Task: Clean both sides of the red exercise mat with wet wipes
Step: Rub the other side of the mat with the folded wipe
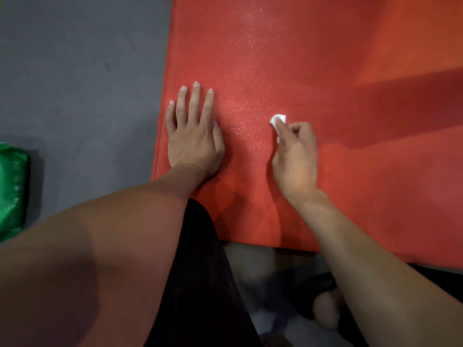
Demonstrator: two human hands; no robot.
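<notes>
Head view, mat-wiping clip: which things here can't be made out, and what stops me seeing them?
- Wet wipe: mostly hidden inside the right hand; only a white corner shows.
- Green pack: cut off by the left edge; its print is blurred.
- Red mat: runs past the top and right edges; its underside is hidden.
- Mat beneath the left hand: covered by the flat palm.
- Bottom of frame: dark and blurred.

the red mat (300, 71) looks grainy and faintly glistening (damp sheen), the grey floor (75, 71) matt, the green pack (12, 191) glossy plastic.
</notes>
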